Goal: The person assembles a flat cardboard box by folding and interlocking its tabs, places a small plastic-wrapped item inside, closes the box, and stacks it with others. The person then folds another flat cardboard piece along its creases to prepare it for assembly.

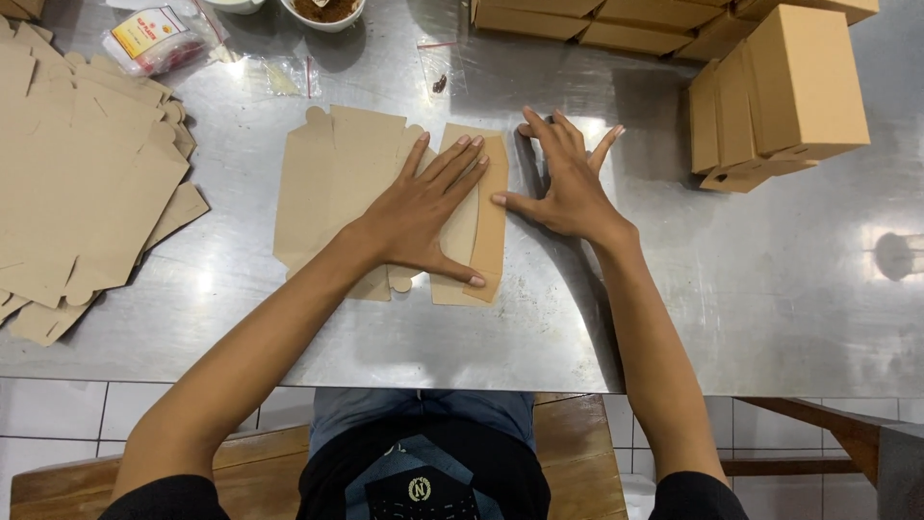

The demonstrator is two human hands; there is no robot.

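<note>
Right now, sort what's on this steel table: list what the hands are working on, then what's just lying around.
In hand:
- flat cardboard blank, pressed down by the left hand
- its folded flap, touched by the right hand

Lying about:
- stack of flat blanks
- folded boxes
- small plastic bags
- printed packet
- bowl of brown powder

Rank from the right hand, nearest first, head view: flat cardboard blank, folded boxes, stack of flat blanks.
From the right hand:
1. Flat cardboard blank: just to its left, thumb at the folded edge.
2. Folded boxes: to the right, upper table.
3. Stack of flat blanks: far left edge.
</note>
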